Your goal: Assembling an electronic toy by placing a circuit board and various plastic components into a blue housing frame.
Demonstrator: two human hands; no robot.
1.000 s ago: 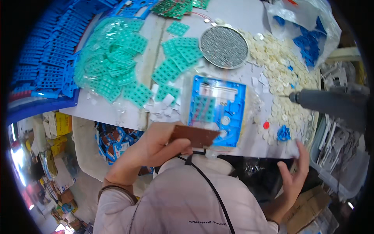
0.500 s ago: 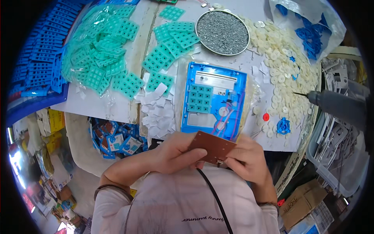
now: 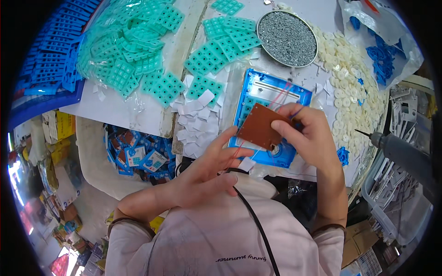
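A brown circuit board [image 3: 258, 125] is pinched between the thumb and fingers of my right hand [image 3: 307, 131]. It is tilted over the blue plastic case [image 3: 287, 158] and hides most of the green rubber keypad inside it. Thin pink-red wires [image 3: 281, 97] show above the board, and more run below it. My left hand [image 3: 209, 168] is open at the near left corner of the case, fingers spread and apart from the board. A small white square [image 3: 247, 164] is beside its fingertips; whether they touch it I cannot tell.
Green keypads [image 3: 133, 50] lie in piles at the left, with white paper squares [image 3: 195, 119] nearer the case. Beyond stands a round dish of small metal screws [image 3: 287, 39]. Pale round discs [image 3: 345, 83] cover the right side, where a grey electric screwdriver [image 3: 403, 152] juts in.
The board has gone from in front of my chest to above the case in my right hand. My left hand has let go of it and spread its fingers. The view has shifted slightly.
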